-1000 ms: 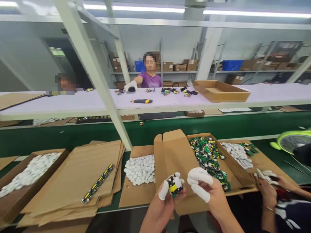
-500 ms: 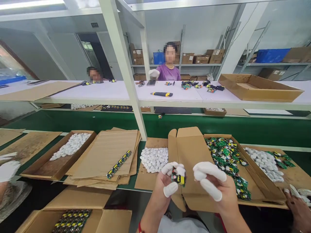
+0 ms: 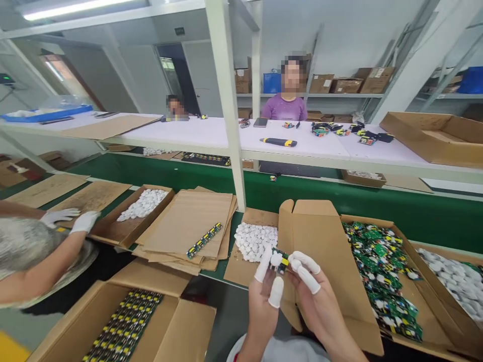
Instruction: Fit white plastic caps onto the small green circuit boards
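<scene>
My left hand (image 3: 266, 284), with white finger cots on its fingertips, grips a small circuit board (image 3: 284, 262) that has green and yellow parts. A round white shape lies across the board; I cannot tell whether it is a fingertip or a loose piece. My right hand (image 3: 313, 284), also in white finger cots, is closed with its fingertips at the board's right edge. What it pinches, if anything, is hidden. Just behind my left hand is a heap of small white pieces (image 3: 255, 241) on cardboard. Under and behind my right hand is an open carton (image 3: 320, 236).
A cardboard tray (image 3: 426, 271) of loose circuit boards stands right. A joined board strip (image 3: 204, 240) lies on stacked cardboard sheets (image 3: 169, 231). Lower left, a box (image 3: 192, 327) holds rows of boards. A white post (image 3: 226, 100) rises ahead. A co-worker's gloved hands (image 3: 71, 219) are left.
The view has swung left, so the scene sits further right. My right hand has moved in from beside the board to its edge. My left hand still holds the board.
</scene>
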Demonstrator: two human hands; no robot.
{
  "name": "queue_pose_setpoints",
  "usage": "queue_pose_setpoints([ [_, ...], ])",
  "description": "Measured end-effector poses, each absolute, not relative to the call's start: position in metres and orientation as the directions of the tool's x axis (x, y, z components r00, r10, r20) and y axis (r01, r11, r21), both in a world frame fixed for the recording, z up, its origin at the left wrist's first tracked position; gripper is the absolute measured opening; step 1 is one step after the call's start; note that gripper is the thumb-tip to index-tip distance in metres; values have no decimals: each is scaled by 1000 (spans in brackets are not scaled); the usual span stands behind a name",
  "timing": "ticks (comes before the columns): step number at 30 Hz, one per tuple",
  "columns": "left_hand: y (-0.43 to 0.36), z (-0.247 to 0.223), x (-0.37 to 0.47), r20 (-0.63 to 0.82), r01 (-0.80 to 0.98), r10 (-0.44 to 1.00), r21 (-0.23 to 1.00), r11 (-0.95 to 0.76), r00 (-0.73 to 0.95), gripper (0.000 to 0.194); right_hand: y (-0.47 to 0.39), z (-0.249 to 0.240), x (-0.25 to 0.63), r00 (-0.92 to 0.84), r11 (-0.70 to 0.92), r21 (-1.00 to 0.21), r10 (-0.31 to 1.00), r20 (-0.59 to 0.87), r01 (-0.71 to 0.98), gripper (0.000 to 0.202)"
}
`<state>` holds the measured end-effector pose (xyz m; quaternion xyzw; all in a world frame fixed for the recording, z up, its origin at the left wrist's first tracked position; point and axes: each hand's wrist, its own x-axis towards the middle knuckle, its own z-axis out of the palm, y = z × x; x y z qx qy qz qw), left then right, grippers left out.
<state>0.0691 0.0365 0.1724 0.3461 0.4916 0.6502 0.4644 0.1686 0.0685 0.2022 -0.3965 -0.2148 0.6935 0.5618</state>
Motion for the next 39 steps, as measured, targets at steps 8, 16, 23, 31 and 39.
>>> queue_pose_setpoints([
  [8,25,197,60,-360,-676,837,737,-17,-413,38,71,195,164,-244,-241,-943,952,-185,-228,34],
  [16,3,188,51,-388,-864,894,504,4,-222,25,67,205,161,-471,21,-999,882,0,40,32],
  [23,-10,195,53,-398,-938,907,347,9,-139,22,67,205,178,-483,307,-945,847,220,109,32],
  [31,-21,207,70,-289,-931,957,351,104,-2,28,59,219,191,-480,600,-790,661,576,-122,34],
  [39,-28,206,75,-215,-881,976,467,76,-30,33,59,223,196,-542,543,-764,549,636,-347,30],
])
